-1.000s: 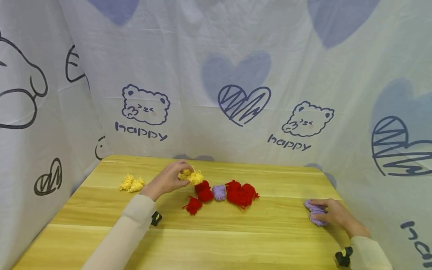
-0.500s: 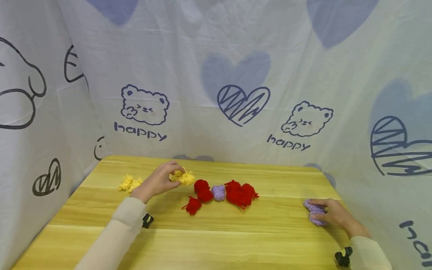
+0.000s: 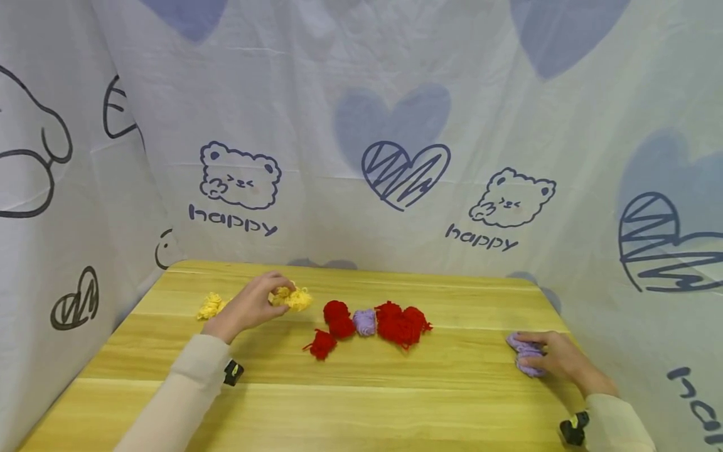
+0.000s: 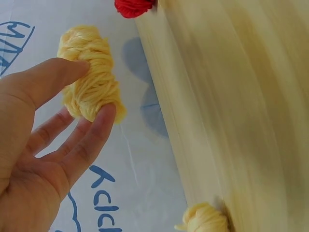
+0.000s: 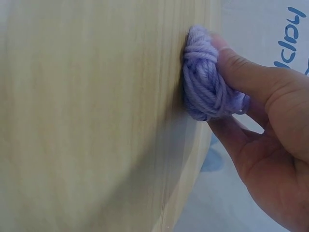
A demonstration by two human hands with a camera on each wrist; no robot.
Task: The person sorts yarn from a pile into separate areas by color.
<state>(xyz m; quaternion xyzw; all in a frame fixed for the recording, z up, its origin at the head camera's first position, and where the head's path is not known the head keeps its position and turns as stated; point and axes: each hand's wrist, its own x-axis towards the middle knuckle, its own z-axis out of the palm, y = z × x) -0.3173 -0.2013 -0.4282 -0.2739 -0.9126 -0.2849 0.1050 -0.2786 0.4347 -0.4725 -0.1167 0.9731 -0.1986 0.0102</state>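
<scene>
My left hand [image 3: 251,304] pinches a yellow yarn bundle [image 4: 91,79] between thumb and fingertips, held above the table's back left part. Another yellow yarn bundle [image 3: 211,306] lies on the table, partly hidden behind that hand. At the right side, my right hand [image 3: 562,358] grips purple yarn [image 5: 205,79] with thumb and fingers; it touches the tabletop. In the middle, red yarn balls [image 3: 339,319] and a lone red ball [image 3: 323,344] lie left of a small purple bundle [image 3: 364,322]. A clump of red yarn [image 3: 402,324] sits against its right side.
The wooden table [image 3: 361,402] has a light grain and rounded far corners. White cloth [image 3: 316,75] printed with hearts and bears hangs behind it and along both sides. A small black device [image 3: 233,372] is on the left wrist, another [image 3: 574,429] on the right.
My left hand has moved left with the yellow yarn bundle, away from the red balls, covering more of the other yellow bundle. The right hand stays put on the purple yarn.
</scene>
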